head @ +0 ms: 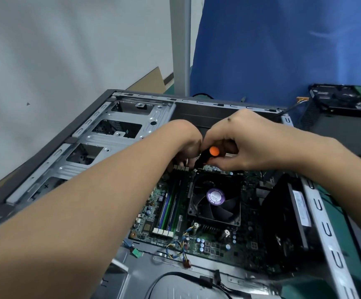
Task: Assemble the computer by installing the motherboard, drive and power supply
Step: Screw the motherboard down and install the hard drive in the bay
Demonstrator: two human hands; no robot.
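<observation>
Left arm point(67, 212), left hand point(185, 141) grip unclear, right hand point(246, 141) clamping orange-capped screwdriver point(210, 155), green motherboard point(215, 247)

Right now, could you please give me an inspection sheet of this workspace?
Surface: green mat, showing beside the case.
Job's things: open computer case on its side; motherboard with fan inside; no drive seen in the drive bays; a drive lies on a black box outside, right rear.
Clutter: cardboard behind the case.
Hands: right hand grips the orange-capped screwdriver; left hand reaches down beside its tip, grip hidden.
Cables: coloured fan lead at the board's near edge; black cable on the case floor.
Surroundings: white wall, blue curtain.
</observation>
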